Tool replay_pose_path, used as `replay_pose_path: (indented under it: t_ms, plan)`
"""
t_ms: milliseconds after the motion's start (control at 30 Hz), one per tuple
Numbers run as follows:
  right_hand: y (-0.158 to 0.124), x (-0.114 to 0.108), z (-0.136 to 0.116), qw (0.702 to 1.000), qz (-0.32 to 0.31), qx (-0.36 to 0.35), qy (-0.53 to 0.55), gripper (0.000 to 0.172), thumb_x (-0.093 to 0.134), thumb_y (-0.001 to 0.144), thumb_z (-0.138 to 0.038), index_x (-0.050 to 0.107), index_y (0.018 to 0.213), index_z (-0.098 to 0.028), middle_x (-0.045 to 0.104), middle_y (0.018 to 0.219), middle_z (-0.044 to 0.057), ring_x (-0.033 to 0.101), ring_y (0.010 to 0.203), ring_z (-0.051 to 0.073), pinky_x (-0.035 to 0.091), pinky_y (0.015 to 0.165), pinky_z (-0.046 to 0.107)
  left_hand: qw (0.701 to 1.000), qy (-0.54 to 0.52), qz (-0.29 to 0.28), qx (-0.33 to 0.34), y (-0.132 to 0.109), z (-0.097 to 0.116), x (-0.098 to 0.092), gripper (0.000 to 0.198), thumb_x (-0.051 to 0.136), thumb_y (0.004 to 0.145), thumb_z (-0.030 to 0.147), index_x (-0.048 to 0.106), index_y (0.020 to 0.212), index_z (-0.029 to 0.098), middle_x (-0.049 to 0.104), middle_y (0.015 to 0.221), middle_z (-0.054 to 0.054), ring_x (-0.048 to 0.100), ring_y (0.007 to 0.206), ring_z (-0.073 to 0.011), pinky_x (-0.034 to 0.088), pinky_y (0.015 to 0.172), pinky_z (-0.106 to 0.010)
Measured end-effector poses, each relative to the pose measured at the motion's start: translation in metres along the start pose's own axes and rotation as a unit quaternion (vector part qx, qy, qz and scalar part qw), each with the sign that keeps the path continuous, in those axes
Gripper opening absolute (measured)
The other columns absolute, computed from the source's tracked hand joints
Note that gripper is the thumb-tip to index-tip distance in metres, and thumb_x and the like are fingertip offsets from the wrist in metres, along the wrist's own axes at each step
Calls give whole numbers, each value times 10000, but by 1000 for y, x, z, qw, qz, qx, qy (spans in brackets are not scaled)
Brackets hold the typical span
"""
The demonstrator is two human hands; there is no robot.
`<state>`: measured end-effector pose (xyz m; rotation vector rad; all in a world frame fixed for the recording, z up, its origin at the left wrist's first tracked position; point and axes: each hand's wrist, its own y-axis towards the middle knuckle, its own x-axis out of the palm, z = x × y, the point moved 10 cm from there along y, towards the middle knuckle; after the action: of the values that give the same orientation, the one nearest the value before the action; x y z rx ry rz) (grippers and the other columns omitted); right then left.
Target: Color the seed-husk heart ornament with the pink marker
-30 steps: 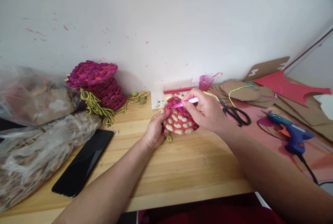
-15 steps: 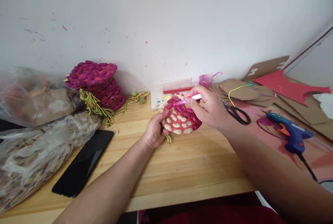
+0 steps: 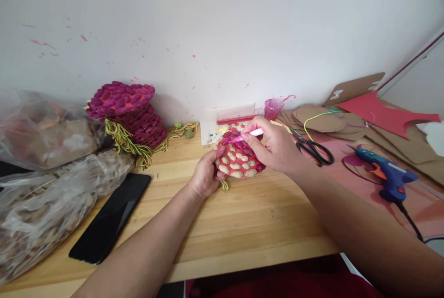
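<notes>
A red disc covered with peanuts [image 3: 236, 167] is tilted up above the table. Its far and right-hand peanuts are coated in magenta paint, while those nearer me are bare. My left hand [image 3: 207, 173] is closed on the disc's left edge, thumb on top, and some yellow-green yarn hangs below. My right hand [image 3: 272, 143] pinches a paintbrush [image 3: 255, 133] with a white and pink handle. The brush's tip meets the peanuts at the far left part of the disc. Behind the disc lies a white sheet [image 3: 208, 134] with star stickers.
At the left stand a stack of magenta peanut discs [image 3: 121, 99], plastic bags [image 3: 58, 210] and a black phone [image 3: 111, 217]. To the right are a paint cup [image 3: 273, 108], scissors [image 3: 315, 150], cardboard circles [image 3: 319, 118], red paper [image 3: 378, 111] and a blue glue gun [image 3: 391, 175].
My right hand has shifted a little, carrying the brush tip leftward over the disc. My left hand keeps its hold on the disc's edge.
</notes>
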<state>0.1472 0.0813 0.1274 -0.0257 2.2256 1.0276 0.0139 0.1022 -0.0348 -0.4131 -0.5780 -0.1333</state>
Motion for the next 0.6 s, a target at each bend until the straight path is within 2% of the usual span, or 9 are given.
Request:
replay_pose_path:
  t_ms: [200, 367, 600]
  plan:
    - [0, -7, 1, 1000, 29, 2, 7, 67, 591, 938, -237, 599, 877, -210, 688, 751, -6, 583, 621, 129, 409, 594, 265, 1000, 1, -6, 3, -1, 1, 1, 349, 756, 641, 333, 438, 620, 189, 384, 437, 75, 252, 336, -20, 96, 355, -178]
    - [1, -5, 4, 999, 26, 8, 26, 63, 600, 934, -230, 602, 876, -206, 697, 758, -10, 565, 582, 114, 391, 556, 254, 999, 21, -22, 33, -2, 6, 6, 406, 788, 636, 367, 425, 603, 189, 386, 434, 79, 270, 324, -21, 120, 345, -166]
    - [-1, -5, 5, 999, 40, 1, 13, 66, 594, 938, -234, 602, 879, -207, 706, 788, 1, 604, 657, 132, 417, 608, 259, 996, 41, -42, 72, -6, 10, 14, 478, 824, 638, 424, 410, 602, 188, 398, 452, 82, 296, 334, -18, 169, 345, -148]
